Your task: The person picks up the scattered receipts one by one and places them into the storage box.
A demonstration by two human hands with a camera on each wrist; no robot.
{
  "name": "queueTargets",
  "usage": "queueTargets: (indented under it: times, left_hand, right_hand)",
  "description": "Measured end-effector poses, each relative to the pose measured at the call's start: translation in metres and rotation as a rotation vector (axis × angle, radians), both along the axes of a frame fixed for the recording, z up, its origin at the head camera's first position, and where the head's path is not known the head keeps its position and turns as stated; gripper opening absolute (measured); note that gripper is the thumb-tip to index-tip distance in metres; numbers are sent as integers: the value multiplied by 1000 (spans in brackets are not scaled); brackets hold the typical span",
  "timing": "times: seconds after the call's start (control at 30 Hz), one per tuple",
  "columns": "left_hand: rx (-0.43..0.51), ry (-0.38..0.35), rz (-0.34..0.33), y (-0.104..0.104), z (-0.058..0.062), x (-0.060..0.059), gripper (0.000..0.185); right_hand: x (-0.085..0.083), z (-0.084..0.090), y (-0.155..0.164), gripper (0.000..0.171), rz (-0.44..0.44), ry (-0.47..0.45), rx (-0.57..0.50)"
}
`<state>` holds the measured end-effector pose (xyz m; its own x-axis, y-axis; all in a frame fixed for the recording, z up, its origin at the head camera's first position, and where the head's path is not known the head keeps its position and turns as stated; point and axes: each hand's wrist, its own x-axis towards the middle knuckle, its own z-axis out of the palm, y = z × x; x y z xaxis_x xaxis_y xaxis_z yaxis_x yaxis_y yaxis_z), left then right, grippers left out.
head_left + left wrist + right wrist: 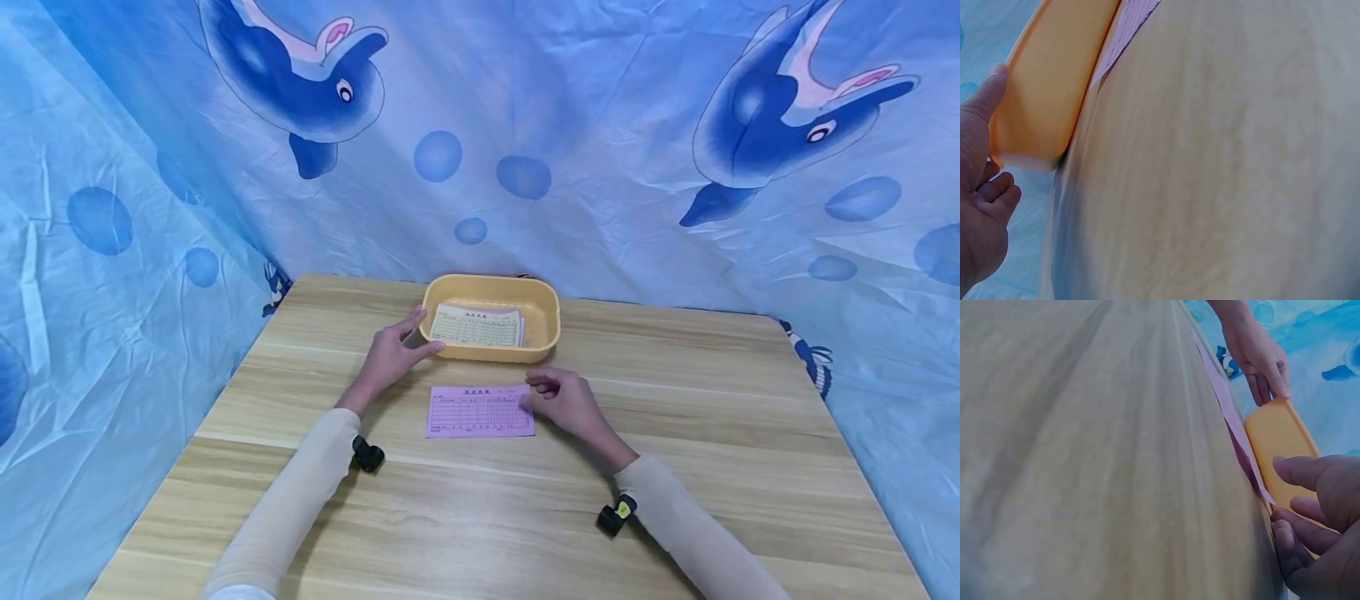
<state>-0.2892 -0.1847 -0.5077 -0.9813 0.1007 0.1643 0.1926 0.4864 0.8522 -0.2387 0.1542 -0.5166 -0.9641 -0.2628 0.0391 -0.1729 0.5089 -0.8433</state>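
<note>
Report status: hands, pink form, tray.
Left hand steadies the yellow tray at its left rim. Right hand touches the pink form's right edge, flat on table. Nothing obstructing.

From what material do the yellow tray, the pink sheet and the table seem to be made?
The yellow tray looks like moulded plastic: smooth matt walls, rounded corners, one even colour. The pink sheet seems thin printed paper, lying flat with a form grid on it. The table shows pale wood grain in planks; whether solid wood or laminate cannot be told.
</note>
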Motion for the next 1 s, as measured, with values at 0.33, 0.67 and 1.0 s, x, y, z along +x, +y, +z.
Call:
queueTargets:
  times: [0.33, 0.67, 1.0]
  left_hand:
    - [10, -2, -5, 2, 1, -1, 96]
    - [4, -1, -1, 1, 3, -1, 93]
    - [4, -12, -1, 0, 2, 1, 96]
  right_hand:
    - [-1, 3, -5, 39, -8, -9, 110]
    - [-3, 4, -7, 33, -3, -69, 101]
    - [-2, 5, -6, 18, 31, -34, 114]
